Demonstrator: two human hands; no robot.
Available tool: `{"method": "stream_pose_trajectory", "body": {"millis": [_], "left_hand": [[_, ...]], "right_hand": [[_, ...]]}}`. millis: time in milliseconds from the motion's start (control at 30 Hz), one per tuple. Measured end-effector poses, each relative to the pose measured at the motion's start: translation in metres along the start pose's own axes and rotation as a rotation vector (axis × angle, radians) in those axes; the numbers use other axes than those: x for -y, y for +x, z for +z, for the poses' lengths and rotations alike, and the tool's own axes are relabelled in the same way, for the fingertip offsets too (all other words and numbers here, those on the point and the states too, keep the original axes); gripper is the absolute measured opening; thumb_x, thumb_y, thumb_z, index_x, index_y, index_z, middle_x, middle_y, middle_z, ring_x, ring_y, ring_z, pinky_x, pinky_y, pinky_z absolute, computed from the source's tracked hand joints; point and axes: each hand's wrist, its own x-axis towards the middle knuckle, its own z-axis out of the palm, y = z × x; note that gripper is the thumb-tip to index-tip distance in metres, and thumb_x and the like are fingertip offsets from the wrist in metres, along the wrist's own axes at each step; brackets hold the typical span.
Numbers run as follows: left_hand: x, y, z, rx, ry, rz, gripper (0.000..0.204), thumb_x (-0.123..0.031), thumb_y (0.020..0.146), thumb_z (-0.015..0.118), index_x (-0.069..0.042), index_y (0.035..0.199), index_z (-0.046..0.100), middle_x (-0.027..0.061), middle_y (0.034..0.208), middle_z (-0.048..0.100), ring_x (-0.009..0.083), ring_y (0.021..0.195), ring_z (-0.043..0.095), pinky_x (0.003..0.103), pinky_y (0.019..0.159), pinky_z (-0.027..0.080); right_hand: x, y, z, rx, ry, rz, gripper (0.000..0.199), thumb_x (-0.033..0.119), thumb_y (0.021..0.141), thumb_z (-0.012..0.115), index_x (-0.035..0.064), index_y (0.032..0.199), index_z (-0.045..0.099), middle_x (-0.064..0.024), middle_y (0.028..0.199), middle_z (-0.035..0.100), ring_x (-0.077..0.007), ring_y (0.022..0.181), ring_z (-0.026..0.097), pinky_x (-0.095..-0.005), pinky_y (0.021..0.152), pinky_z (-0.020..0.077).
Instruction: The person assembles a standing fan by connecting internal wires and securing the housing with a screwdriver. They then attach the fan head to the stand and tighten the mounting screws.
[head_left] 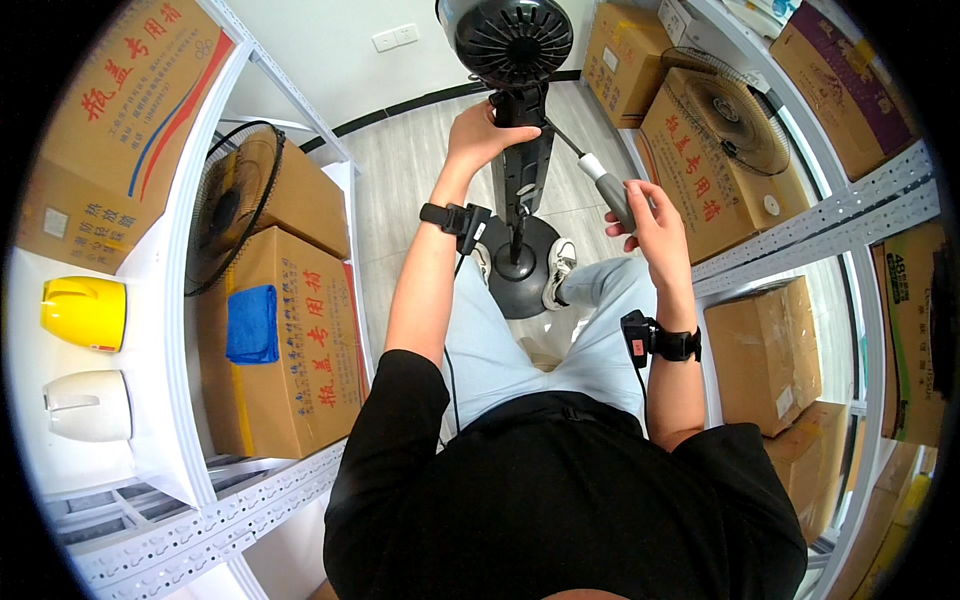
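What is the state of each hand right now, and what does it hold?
Left hand: closed on the black fan column.
Right hand: closed on the grey-handled screwdriver.

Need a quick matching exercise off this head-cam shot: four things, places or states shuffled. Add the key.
Things:
1. Screwdriver
2. Cloth
3. Fan column
4. Wall sockets

Places or states:
A. Blue, folded on a carton
B. Gripped near its top by the left hand
C. Mounted on the white wall
D. Grey handle held in the right hand

Pairs: 1-D, 2-A, 3-B, 4-C
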Motion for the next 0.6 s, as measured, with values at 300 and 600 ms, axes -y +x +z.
{"method": "stream_pose_trajectory", "body": {"millis": [300, 600], "left_hand": [[-0.001, -0.001, -0.001, -0.001, 0.015, -0.023, 0.049, -0.034, 0.06, 0.086, -0.003, 0.094, 0.069, 0.0075, 0.087, 0.072, 0.0176, 0.08, 0.069, 0.028, 0.073, 0.051], [-0.01, -0.005, -0.004, -0.006, 0.048, -0.017, 0.049, -0.035, 0.06, 0.086, -0.004, 0.093, 0.07, 0.0068, 0.087, 0.073, 0.0182, 0.08, 0.07, 0.028, 0.072, 0.051]], "right_hand": [[0.002, -0.009, 0.01, -0.083, -0.165, -0.159, 0.045, 0.031, 0.092, 0.064, 0.0031, 0.124, 0.052, -0.0144, 0.103, 0.062, -0.0144, 0.071, 0.066, -0.0233, 0.048, 0.0462], [-0.006, -0.007, 0.01, -0.082, -0.265, -0.24, 0.044, 0.026, 0.089, 0.067, 0.0077, 0.126, 0.053, -0.0144, 0.108, 0.059, -0.0143, 0.072, 0.066, -0.0224, 0.05, 0.0464]]}}
